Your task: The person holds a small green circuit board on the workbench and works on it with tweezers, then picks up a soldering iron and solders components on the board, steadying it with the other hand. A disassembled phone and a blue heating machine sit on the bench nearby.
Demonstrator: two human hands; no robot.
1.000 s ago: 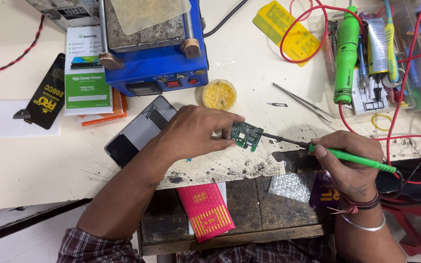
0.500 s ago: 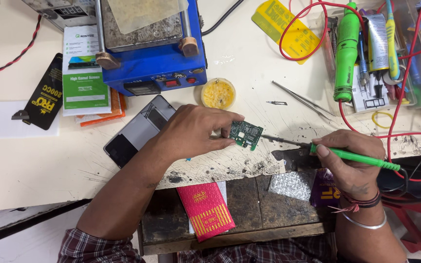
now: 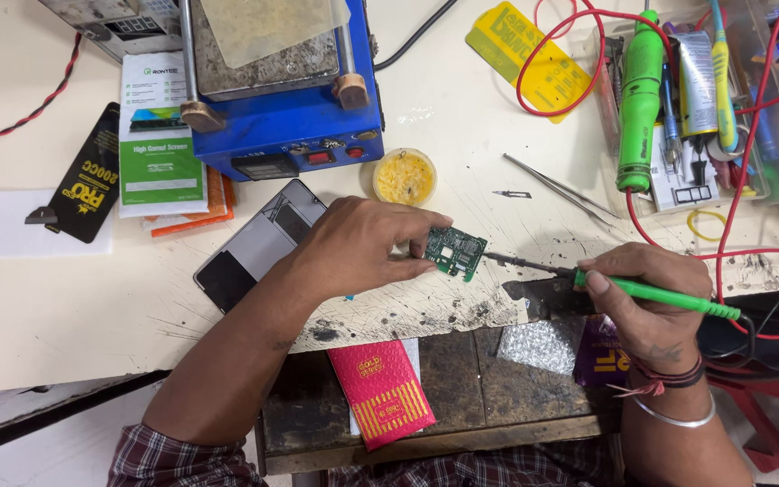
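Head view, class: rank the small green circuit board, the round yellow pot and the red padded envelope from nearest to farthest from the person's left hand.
1. Small green circuit board: pinched at the left hand's fingertips, to their right.
2. Round yellow pot: just above the hand, apart from it.
3. Red padded envelope: farthest, on the dark lower ledge below the forearm.

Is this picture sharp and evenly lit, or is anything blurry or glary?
Head view: light is soft and even, shadows faint under the left hand and right hand; the green circuit board looks sharp; mild glare on the phone; edges bend slightly.
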